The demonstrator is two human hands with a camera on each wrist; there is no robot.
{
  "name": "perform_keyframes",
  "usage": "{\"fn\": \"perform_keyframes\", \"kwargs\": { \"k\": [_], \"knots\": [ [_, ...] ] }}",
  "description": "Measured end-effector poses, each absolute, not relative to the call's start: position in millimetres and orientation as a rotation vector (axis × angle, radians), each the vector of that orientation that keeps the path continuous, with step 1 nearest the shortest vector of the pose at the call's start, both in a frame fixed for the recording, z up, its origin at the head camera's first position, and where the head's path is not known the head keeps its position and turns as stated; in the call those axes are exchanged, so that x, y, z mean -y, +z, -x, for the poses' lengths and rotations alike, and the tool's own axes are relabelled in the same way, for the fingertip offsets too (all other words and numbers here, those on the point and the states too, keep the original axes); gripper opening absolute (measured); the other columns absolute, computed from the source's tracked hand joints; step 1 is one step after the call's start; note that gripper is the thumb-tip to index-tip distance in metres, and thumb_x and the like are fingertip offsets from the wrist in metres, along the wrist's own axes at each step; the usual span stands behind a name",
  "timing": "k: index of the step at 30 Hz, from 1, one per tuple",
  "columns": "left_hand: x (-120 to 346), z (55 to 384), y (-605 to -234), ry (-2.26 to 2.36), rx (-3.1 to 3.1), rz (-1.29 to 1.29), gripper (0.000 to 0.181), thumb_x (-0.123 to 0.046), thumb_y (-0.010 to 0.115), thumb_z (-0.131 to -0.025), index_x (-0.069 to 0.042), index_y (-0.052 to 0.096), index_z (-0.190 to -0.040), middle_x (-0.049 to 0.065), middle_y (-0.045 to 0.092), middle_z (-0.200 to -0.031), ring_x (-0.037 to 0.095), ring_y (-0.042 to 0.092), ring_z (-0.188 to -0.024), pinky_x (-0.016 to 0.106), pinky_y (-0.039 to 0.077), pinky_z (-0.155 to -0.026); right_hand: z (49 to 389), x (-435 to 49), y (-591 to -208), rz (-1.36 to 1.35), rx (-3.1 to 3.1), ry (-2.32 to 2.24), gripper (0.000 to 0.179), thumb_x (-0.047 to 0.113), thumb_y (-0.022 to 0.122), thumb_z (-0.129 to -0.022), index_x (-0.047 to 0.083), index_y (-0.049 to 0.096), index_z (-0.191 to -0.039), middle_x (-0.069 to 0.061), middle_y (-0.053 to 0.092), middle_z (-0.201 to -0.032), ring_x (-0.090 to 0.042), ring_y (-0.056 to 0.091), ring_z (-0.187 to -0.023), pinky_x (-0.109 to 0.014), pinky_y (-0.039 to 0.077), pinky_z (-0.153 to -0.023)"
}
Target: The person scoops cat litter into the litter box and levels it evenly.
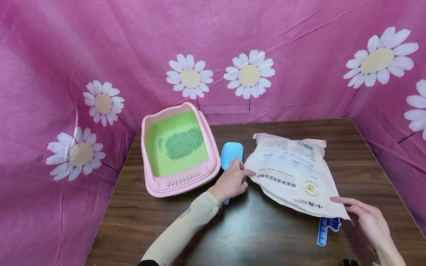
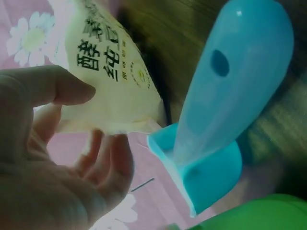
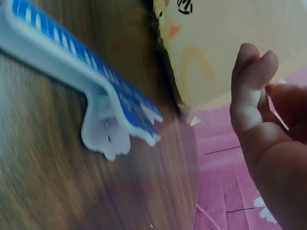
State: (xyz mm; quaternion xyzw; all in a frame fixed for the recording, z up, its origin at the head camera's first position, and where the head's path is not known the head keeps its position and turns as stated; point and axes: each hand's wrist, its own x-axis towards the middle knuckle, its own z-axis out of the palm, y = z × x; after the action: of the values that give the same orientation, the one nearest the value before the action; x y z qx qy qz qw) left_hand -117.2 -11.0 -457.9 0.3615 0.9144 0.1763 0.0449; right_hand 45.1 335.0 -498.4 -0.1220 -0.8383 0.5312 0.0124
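Note:
A pale cat litter bag [image 1: 289,171] lies tilted on the table, its near edge raised. My left hand [image 1: 233,181] holds the bag's left edge, fingers on top and the thumb under it in the left wrist view. At the near right corner of the bag, my right hand [image 1: 369,220] pinches it, a finger lying over the top. A light blue scoop [image 1: 232,150] rests beside and partly beneath my left hand. Its handle [image 2: 235,72] looms large in the left wrist view. Partly covered by the bag is a blue-and-white striped folded piece [image 1: 322,232], like a clip.
Left of the scoop stands a pink litter box [image 1: 181,190] with a green inside and green granules [image 1: 184,143] in it. The brown wooden table [image 1: 133,225] is enclosed at the back and sides by a pink flowered cloth [image 1: 216,29].

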Motion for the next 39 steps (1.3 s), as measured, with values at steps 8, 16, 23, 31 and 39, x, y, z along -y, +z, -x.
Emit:
{"fn": "perform_keyframes", "kwargs": {
  "k": [8,16,23,31,39],
  "knots": [
    [3,117,-462,0.37,-3.017,-1.354,0.029,-0.014,0.069,-0.081,-0.027,0.073,-0.106,0.007,0.056,-0.119,0.021,0.054,-0.099,0.028,0.049,-0.073,-41,-340,-497,0.256,2.584,1.488,0.024,0.0,0.065,-0.089,0.003,0.07,-0.113,0.037,0.063,-0.097,0.018,0.06,-0.085,-0.003,0.048,-0.067],
    [3,120,-469,0.206,-3.084,-1.538,0.018,-0.015,0.064,-0.087,-0.027,0.074,-0.096,-0.007,0.061,-0.095,0.012,0.055,-0.09,0.023,0.046,-0.07,-38,-342,-498,0.342,2.585,1.364,0.026,0.003,0.075,-0.081,0.008,0.074,-0.107,0.045,0.057,-0.089,0.024,0.053,-0.081,0.001,0.041,-0.064],
    [6,121,-474,0.069,-3.135,-1.633,0.018,-0.014,0.067,-0.083,-0.029,0.075,-0.089,-0.01,0.062,-0.091,0.012,0.055,-0.087,0.023,0.044,-0.068,-36,-345,-499,0.349,2.515,1.303,0.018,0.003,0.074,-0.082,0.011,0.077,-0.098,0.041,0.062,-0.077,0.025,0.055,-0.077,0.001,0.039,-0.063],
    [9,122,-475,0.119,-3.079,-1.567,0.019,-0.017,0.063,-0.088,-0.03,0.076,-0.093,-0.012,0.064,-0.09,0.012,0.055,-0.084,0.024,0.043,-0.065,-32,-345,-497,0.416,2.585,1.295,0.009,0.013,0.07,-0.088,0.019,0.076,-0.085,0.028,0.066,-0.064,0.016,0.059,-0.062,-0.002,0.04,-0.058],
    [9,122,-473,0.174,-3.036,-1.477,0.015,-0.022,0.064,-0.09,-0.03,0.076,-0.095,-0.013,0.065,-0.092,0.009,0.057,-0.086,0.022,0.045,-0.065,-30,-344,-495,0.44,2.588,1.294,0.007,0.018,0.07,-0.089,0.014,0.075,-0.086,0.024,0.067,-0.062,0.013,0.059,-0.06,-0.003,0.04,-0.058]
  ]
}}
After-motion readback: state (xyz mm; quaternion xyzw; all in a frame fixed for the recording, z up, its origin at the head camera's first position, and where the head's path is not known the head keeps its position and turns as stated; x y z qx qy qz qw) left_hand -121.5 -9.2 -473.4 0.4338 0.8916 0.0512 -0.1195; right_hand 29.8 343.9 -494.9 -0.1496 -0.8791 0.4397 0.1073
